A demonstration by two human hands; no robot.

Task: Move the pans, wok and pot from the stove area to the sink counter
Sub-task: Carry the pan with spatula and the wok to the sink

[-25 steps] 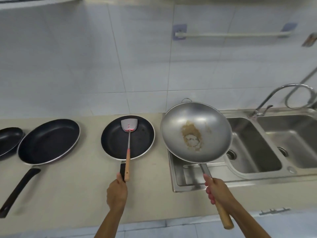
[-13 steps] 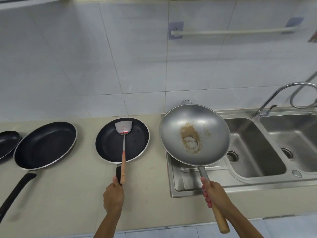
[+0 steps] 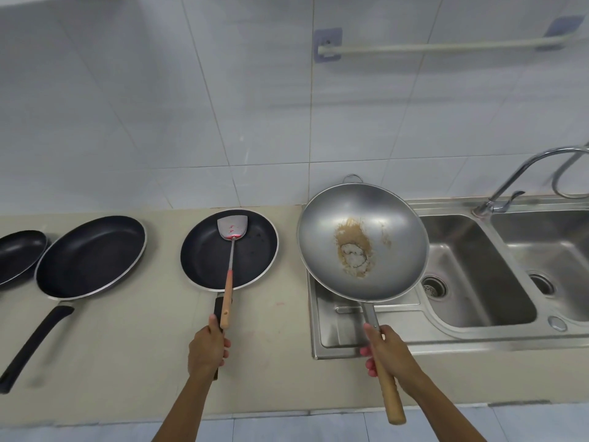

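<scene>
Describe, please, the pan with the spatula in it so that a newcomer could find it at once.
Start at the steel double sink on the right and look left along the beige counter. Past the silver wok held by the right hand, the first dark frying pan is the one. It alone holds a metal spatula with a wooden handle, and the left hand grips its handle.

Spatula point(image 3: 231, 244), faucet point(image 3: 522, 173), towel bar point(image 3: 439, 46)

The leftmost pan point(image 3: 19, 255) was cut off by the left edge, the faucet point(image 3: 522, 173) ran past the right edge, and the left hand point(image 3: 207, 349) hid the middle pan's handle point(image 3: 218, 309)
</scene>
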